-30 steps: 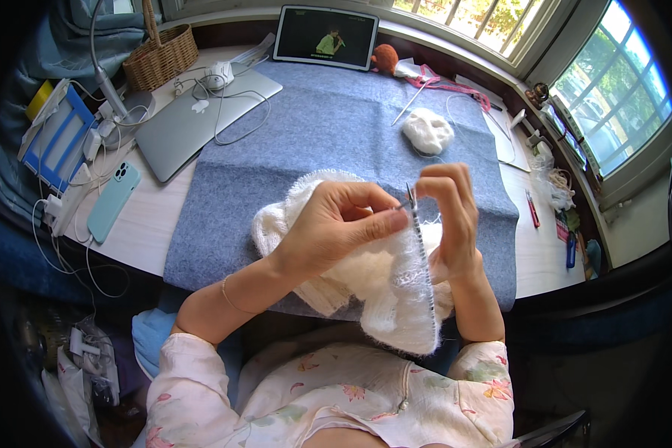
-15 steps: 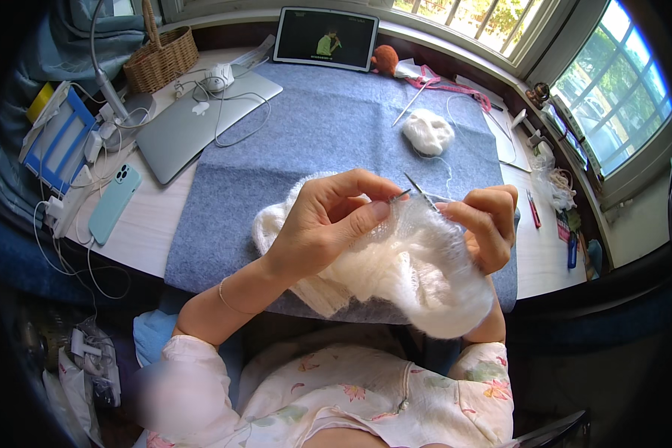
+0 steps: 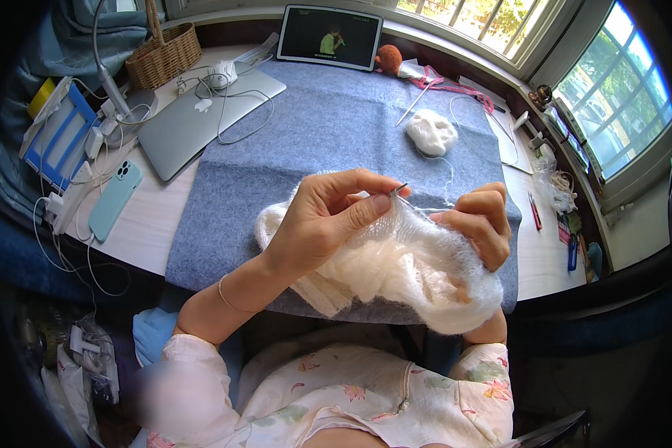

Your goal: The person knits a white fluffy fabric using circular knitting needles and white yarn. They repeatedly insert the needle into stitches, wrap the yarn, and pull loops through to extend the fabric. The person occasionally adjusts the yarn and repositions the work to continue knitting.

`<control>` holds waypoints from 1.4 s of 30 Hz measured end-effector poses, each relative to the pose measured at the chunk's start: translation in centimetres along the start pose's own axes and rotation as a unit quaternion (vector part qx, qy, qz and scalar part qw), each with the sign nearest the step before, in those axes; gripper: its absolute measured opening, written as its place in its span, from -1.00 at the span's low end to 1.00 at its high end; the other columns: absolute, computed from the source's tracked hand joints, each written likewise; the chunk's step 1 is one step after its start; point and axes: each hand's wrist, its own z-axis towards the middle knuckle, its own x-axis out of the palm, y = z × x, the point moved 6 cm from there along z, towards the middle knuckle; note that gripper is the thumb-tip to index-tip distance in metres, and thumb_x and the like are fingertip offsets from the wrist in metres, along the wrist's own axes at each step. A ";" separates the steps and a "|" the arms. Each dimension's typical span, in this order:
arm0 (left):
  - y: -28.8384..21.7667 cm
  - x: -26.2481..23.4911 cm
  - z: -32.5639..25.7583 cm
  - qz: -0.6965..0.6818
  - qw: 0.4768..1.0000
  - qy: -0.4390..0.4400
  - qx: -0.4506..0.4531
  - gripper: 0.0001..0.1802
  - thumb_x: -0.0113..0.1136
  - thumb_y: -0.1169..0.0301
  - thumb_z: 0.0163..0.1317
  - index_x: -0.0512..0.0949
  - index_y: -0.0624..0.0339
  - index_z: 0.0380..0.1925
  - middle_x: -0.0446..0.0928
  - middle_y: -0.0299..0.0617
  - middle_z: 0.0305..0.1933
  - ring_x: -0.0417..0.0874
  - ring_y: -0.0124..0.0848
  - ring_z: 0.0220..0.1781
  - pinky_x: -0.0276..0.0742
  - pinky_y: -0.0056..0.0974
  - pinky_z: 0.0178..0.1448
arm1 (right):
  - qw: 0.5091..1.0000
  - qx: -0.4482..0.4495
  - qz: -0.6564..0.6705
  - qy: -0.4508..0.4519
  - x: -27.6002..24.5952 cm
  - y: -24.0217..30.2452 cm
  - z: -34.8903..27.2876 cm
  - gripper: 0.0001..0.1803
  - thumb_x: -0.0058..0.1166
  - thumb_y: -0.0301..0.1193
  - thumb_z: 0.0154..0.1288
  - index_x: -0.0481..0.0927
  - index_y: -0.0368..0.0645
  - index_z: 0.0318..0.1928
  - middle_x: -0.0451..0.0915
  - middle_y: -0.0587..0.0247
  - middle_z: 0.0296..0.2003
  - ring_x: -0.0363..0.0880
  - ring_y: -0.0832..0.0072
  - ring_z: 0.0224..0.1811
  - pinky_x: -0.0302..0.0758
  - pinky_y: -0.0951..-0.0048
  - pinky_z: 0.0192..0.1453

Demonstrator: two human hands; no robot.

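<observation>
A fluffy white knitted piece [image 3: 384,272] hangs between my hands above the felt mat. My left hand [image 3: 328,213] pinches its upper edge, thumb against forefinger, around a knitting needle [image 3: 404,186] whose dark tip pokes out. Across from it, my right hand [image 3: 485,224] is closed at the piece's right edge, fingers curled; the needle there is mostly hidden by the fingers and wool. White yarn [image 3: 449,179] runs from near my right hand back to a white ball of yarn [image 3: 431,133] on the mat.
The blue-grey felt mat [image 3: 231,194] covers the table's middle. On the left are a laptop [image 3: 183,131] with a cable on it, a phone [image 3: 116,200] and a wicker basket [image 3: 164,58]. A tablet [image 3: 328,36] stands behind; a red pen [image 3: 534,210] lies at the right.
The right needle's tip, crossing near the left needle before, no longer shows. My right hand has shifted slightly down and left, and the knitted piece's right side has spread rightward.
</observation>
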 end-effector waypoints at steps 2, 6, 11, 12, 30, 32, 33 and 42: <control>0.1 0.1 0.0 0.000 1.000 0.008 0.007 -0.82 0.09 0.52 0.17 0.55 0.27 -0.21 0.56 -0.14 -0.18 0.57 -0.50 -0.17 0.53 -0.42 -0.09 | 1.000 -0.012 -0.015 0.002 0.1 0.0 -0.1 -0.66 0.28 -0.16 -0.35 0.60 -0.07 -0.50 0.36 0.38 -0.54 0.24 0.49 -0.49 0.17 0.48 -0.40; 1.3 0.3 -0.2 0.066 0.997 0.027 0.004 -0.82 0.06 0.59 0.16 0.54 0.31 -0.22 0.53 -0.12 -0.13 0.54 -0.54 -0.16 0.50 -0.44 -0.06 | 0.998 -0.021 -0.039 0.037 1.1 -0.8 0.2 -0.47 0.26 -0.02 -0.34 0.52 -0.15 -0.39 0.40 0.25 -0.45 0.30 0.36 -0.40 0.23 0.38 -0.29; 2.0 1.5 -0.4 0.101 0.993 0.060 -0.029 -0.80 0.03 0.61 0.18 0.50 0.35 -0.17 0.54 -0.16 -0.16 0.52 -0.57 -0.19 0.47 -0.49 -0.10 | 0.970 0.021 0.114 0.215 3.8 -1.8 0.3 -0.29 0.23 0.04 -0.37 0.43 -0.23 -0.24 0.38 0.09 -0.27 0.32 0.23 -0.27 0.27 0.31 -0.14; 2.2 1.6 -0.4 0.088 0.994 0.059 -0.034 -0.79 0.05 0.59 0.18 0.51 0.34 -0.16 0.54 -0.20 -0.20 0.52 -0.60 -0.22 0.46 -0.51 -0.15 | 0.981 -0.014 0.096 0.170 3.0 -1.3 0.4 -0.28 0.25 0.00 -0.37 0.46 -0.23 -0.17 0.39 0.11 -0.27 0.33 0.24 -0.28 0.28 0.31 -0.18; 1.7 0.4 -0.1 -0.041 0.997 0.023 -0.055 -0.86 0.16 0.46 0.16 0.52 0.27 -0.29 0.55 -0.27 -0.31 0.52 -0.64 -0.32 0.45 -0.56 -0.26 | 0.997 -0.070 -0.027 0.032 1.1 -0.5 -0.3 -0.57 0.14 -0.11 -0.17 0.61 -0.19 -0.35 0.46 0.24 -0.40 0.36 0.36 -0.36 0.32 0.41 -0.28; 2.2 1.1 -0.2 -0.018 0.996 0.061 -0.062 -0.85 0.14 0.48 0.17 0.53 0.29 -0.27 0.54 -0.29 -0.31 0.52 -0.65 -0.34 0.43 -0.57 -0.29 | 0.995 -0.068 0.035 0.064 2.0 -0.9 0.0 -0.48 0.05 0.01 -0.05 0.56 -0.24 -0.32 0.46 0.14 -0.35 0.39 0.30 -0.32 0.34 0.35 -0.23; 2.2 1.2 -0.3 0.006 0.996 0.063 -0.059 -0.85 0.15 0.48 0.17 0.54 0.28 -0.26 0.55 -0.29 -0.32 0.52 -0.65 -0.34 0.43 -0.57 -0.29 | 0.992 -0.059 0.068 0.084 2.6 -1.1 0.0 -0.41 -0.02 0.09 0.00 0.52 -0.26 -0.32 0.46 0.08 -0.33 0.40 0.26 -0.30 0.35 0.32 -0.21; 1.3 0.8 -0.2 0.075 0.997 0.020 -0.029 -0.78 0.15 0.46 0.17 0.56 0.25 -0.17 0.59 -0.22 -0.31 0.56 -0.61 -0.38 0.47 -0.58 -0.34 | 0.993 -0.066 -0.088 -0.038 -0.1 -0.4 0.0 -0.69 0.22 -0.16 -0.15 0.50 -0.13 -0.60 0.24 0.45 -0.77 0.20 0.53 -0.63 0.07 0.49 -0.38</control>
